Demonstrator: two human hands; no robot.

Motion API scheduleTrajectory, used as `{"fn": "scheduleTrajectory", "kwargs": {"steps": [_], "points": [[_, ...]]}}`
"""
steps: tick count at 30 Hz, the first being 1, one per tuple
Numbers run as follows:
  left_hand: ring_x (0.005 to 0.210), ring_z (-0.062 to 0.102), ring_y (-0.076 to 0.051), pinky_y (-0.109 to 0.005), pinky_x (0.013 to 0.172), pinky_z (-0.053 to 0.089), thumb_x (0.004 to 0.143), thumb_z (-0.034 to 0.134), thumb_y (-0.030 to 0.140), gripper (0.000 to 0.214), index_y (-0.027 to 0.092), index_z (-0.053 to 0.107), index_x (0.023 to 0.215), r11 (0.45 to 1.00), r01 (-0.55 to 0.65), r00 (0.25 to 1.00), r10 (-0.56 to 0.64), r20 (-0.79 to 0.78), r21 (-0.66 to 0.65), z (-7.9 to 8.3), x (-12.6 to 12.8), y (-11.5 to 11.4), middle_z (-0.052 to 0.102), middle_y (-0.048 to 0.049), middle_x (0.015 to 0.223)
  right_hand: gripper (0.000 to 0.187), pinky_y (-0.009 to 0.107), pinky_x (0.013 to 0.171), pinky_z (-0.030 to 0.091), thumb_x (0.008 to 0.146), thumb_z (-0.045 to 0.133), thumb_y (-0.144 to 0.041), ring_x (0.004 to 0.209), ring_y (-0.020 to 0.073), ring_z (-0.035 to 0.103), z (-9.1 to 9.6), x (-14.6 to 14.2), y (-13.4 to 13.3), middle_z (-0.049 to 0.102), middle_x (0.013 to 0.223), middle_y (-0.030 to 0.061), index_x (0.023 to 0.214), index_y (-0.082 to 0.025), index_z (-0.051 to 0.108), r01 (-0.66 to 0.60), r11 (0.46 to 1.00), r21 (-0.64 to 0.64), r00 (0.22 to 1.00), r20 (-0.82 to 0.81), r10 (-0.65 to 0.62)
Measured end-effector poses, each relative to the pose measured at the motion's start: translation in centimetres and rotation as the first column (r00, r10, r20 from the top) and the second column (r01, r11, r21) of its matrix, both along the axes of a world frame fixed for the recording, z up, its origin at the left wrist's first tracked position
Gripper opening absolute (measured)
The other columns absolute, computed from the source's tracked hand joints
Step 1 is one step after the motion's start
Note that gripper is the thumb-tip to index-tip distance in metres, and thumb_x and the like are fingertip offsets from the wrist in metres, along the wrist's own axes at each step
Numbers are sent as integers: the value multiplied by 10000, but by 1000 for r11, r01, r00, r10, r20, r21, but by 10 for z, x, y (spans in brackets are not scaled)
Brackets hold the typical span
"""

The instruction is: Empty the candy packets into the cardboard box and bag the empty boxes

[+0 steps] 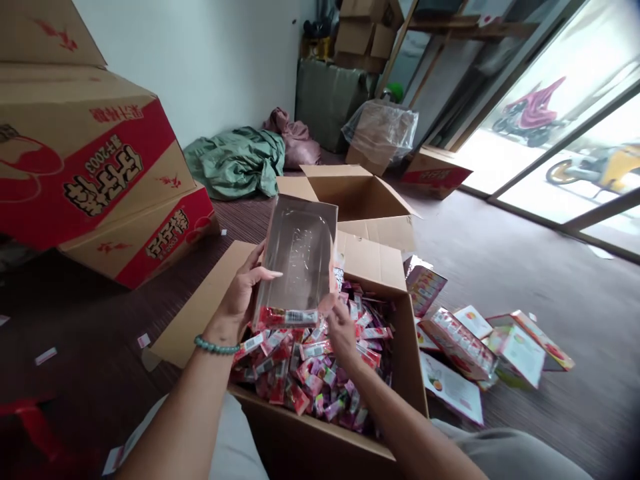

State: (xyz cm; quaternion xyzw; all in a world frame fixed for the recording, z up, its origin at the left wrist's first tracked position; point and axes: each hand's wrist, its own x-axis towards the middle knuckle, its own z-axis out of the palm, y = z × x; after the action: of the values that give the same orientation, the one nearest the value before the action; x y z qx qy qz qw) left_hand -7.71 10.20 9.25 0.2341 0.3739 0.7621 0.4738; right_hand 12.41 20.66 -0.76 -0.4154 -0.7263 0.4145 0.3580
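Note:
My left hand (243, 293), with a green bead bracelet on the wrist, grips the left side of a clear plastic box (299, 257) held upright above an open cardboard box (380, 263). That carton is full of several small red and pink snack packets (320, 373). My right hand (341, 331) is at the clear box's lower right corner, fingers closed on its bottom edge just above the packets. A few packets lie inside the bottom of the clear box.
Large red-printed cartons (85, 167) are stacked at the left. An empty open carton (353, 193) stands behind. Filled and flat printed boxes (480, 347) lie on the floor at the right. Green cloth (235, 160) and a bagged box (379, 133) sit by the wall.

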Motion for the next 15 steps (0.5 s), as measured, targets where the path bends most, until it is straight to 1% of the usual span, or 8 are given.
{"fn": "scheduleTrajectory", "kwargs": {"steps": [1,3,5,6,8,10,13,15], "points": [[1139,642,-268,-381,963,536,702,665,159,641,239,607,1335,999,35,999,-35,16,2,0,0,-1,693,-32,1265,356,393,922,463,855,587,-543,959,228,580,23,6,-1,684,969,61,900,-212,710,-8,996,-92,989,-145,-6],[1056,680,-262,-379,909,560,708,665,173,644,236,601,1346,994,109,992,-109,62,3,-2,0,-3,720,-36,1204,333,355,927,484,827,660,-508,974,206,610,66,12,-8,700,1030,39,1018,-241,712,-176,944,-280,925,-375,61],[969,707,-256,-371,843,578,714,663,191,628,222,606,1338,989,150,983,-149,107,1,-3,1,-5,744,-45,1133,319,343,979,484,817,684,-488,1054,205,621,99,11,-20,710,1091,28,1040,-262,718,-347,861,-371,850,-512,122],[933,715,-254,-360,805,582,713,663,196,615,215,613,1326,989,151,981,-150,124,-1,-4,1,-7,753,-48,1101,309,343,1004,481,822,677,-490,1093,207,619,111,9,-26,712,1112,25,1032,-268,720,-395,834,-385,825,-548,138],[892,720,-248,-335,740,578,711,659,194,600,207,624,1310,990,143,979,-142,146,5,-5,1,-11,761,-51,1067,307,358,1026,483,825,673,-506,1133,216,619,123,6,-38,720,1118,29,1020,-273,722,-446,806,-390,809,-561,176],[870,722,-247,-329,708,570,719,647,197,594,207,622,1313,987,157,972,-160,170,33,-6,0,-18,763,-55,1058,346,381,1017,495,786,722,-501,1131,236,630,127,6,-48,724,1128,48,1035,-262,730,-502,765,-403,808,-533,250],[848,719,-254,-355,721,562,740,635,209,584,201,618,1324,967,235,954,-248,169,94,-5,1,-31,763,-71,1052,468,418,1019,491,710,805,-465,1108,270,646,129,11,-59,703,1200,87,1103,-220,739,-624,645,-441,770,-490,410],[852,716,-256,-352,729,551,748,639,216,560,191,632,1308,958,266,952,-278,128,108,-4,3,-39,762,-81,1049,496,417,1022,481,742,794,-442,1065,255,663,131,16,-65,703,1199,92,1176,-215,720,-670,550,-499,742,-433,511]]}}
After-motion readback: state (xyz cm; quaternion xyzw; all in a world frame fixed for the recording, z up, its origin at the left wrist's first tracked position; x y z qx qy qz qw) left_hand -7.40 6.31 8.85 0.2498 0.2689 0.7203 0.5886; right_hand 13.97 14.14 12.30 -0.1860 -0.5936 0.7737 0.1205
